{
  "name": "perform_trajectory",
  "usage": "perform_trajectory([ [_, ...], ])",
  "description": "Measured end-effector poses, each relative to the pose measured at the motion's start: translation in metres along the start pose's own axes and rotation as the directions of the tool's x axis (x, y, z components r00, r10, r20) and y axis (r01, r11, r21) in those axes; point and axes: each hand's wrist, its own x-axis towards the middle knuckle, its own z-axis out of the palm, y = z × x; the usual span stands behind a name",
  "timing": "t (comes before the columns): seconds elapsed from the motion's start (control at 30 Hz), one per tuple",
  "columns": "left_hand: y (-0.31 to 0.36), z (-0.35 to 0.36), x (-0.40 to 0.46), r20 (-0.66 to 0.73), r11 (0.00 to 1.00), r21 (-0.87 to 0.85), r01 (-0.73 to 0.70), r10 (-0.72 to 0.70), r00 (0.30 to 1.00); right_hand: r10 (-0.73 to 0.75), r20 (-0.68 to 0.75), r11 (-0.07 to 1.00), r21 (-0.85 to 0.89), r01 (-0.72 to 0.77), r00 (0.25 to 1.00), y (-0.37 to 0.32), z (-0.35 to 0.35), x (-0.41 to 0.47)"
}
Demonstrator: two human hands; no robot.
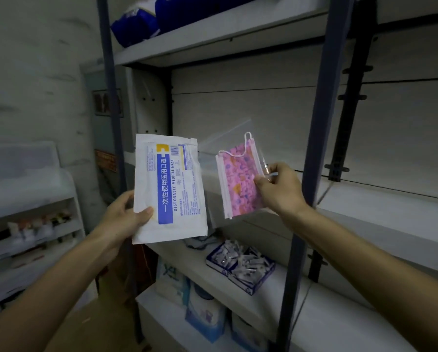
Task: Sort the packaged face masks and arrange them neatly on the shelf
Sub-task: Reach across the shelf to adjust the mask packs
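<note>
Your left hand (122,214) has its grip round the white mask pack (168,189), held up in front of the shelf (238,273); just right of that pack, your right hand (280,189) pinches the clear bag of pink masks (238,179).

A small shop or pharmacy stockroom: metal-framed shelves (238,34) carry blue-and-white packs (136,24) up high, open boxes of small wrapped items (240,268) lower down, and a white display rack (35,224) of goods stands at left.
</note>
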Motion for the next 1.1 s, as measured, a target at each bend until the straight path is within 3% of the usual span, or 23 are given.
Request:
perform_trajectory([
  [0.33, 0.007, -0.062, 0.14, -0.061, 0.997, -0.037, -0.062, 0.06, 0.996, 0.009, -0.052, 0.999, 0.032, -0.008, 0.999, 0.002, 0.116, 0.124],
  [0.5, -0.019, -0.076, 0.193, -0.077, 1.0, 0.01, 0.001, -0.001, 0.997, -0.02, -0.099, 1.0, -0.016, 0.018, 0.995, 0.018, 0.168, 0.162],
  [0.77, -0.036, -0.11, 0.287, -0.003, 1.0, 0.022, 0.007, -0.007, 1.0, 0.008, -0.149, 0.999, -0.047, -0.015, 0.989, 0.018, 0.23, 0.217],
  [1.1, -0.031, -0.161, 0.414, 0.186, 0.996, 0.058, -0.066, 0.055, 0.981, 0.053, -0.225, 0.996, -0.052, -0.067, 0.973, -0.017, 0.304, 0.273],
])
